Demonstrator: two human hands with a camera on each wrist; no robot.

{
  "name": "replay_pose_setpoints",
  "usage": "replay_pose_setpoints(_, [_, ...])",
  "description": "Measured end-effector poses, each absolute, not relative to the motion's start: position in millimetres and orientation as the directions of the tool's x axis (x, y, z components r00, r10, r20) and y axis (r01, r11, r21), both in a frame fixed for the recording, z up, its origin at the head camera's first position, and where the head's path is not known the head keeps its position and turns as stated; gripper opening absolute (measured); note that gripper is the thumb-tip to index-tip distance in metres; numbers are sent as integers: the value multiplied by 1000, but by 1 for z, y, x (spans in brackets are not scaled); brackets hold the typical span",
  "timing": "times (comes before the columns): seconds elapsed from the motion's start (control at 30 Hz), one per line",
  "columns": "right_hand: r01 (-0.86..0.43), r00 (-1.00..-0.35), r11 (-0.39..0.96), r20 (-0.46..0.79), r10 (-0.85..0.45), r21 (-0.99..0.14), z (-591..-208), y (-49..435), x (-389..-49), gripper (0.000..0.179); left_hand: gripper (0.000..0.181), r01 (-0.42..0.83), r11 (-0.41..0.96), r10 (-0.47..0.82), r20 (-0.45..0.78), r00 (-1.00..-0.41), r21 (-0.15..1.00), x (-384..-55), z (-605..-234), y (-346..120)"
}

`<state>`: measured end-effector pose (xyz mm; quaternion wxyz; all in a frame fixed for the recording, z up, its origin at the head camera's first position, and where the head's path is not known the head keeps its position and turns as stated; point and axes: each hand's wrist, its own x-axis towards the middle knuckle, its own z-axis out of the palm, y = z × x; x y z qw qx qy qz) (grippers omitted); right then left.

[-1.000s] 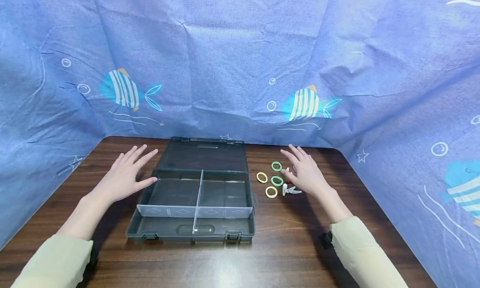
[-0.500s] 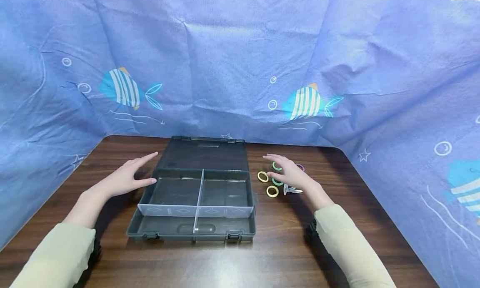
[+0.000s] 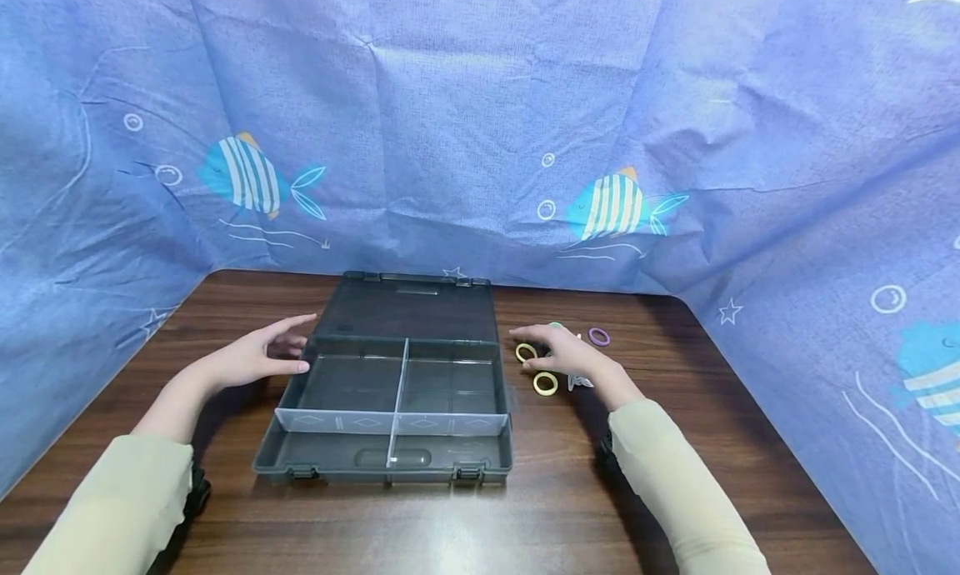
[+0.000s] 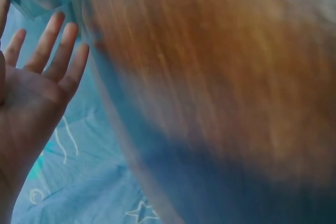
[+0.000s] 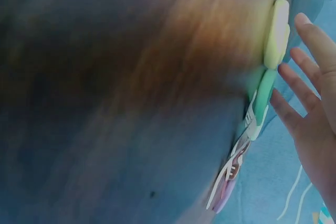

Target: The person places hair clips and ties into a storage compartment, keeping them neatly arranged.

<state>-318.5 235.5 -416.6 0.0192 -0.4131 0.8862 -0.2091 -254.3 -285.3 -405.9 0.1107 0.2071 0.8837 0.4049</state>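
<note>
My left hand (image 3: pixel 251 358) is at the left side of a dark translucent storage box (image 3: pixel 337 477), fingers slightly bent and nothing held. In the left wrist view that hand (image 4: pixel 37 93) shows its palm with fingers apart. My right hand (image 3: pixel 570 356) hovers over a small group of hair ties, partly covering them. A yellow hair tie (image 3: pixel 545 393) lies just below its fingers, another yellow one at its fingertips. In the right wrist view its fingers are spread beside the yellow hair tie (image 5: pixel 274 38) and a green hair tie (image 5: pixel 264 97), apparently not gripping them.
The box's lid (image 3: pixel 416 312) lies folded back; white dividers (image 3: pixel 450 424) split its tray into compartments. White hair clips (image 3: pixel 580 382) lie partly under my right hand. A purple hair tie (image 3: pixel 600 344) lies farther right on the wooden table (image 3: pixel 675 375). A blue fish-print cloth (image 3: pixel 450 142) hangs behind.
My right hand has moved left and lower over the hair ties, uncovering the purple one. My left hand has turned slightly and its fingers have bent more beside the box.
</note>
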Motion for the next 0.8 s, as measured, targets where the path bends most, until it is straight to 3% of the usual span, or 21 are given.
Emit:
replay_pose_setpoints(0.43, [-645, -729, 653, 64, -681, -396, -417, 233, -330, 39, 66, 196, 533, 526, -141, -839, 823, -261, -412, -292])
replay_pose_setpoints(0.8, [-625, -754, 665, 96, -650, -408, -417, 230, -337, 19, 62, 153, 506, 541, -175, -823, 849, -261, -408, -290])
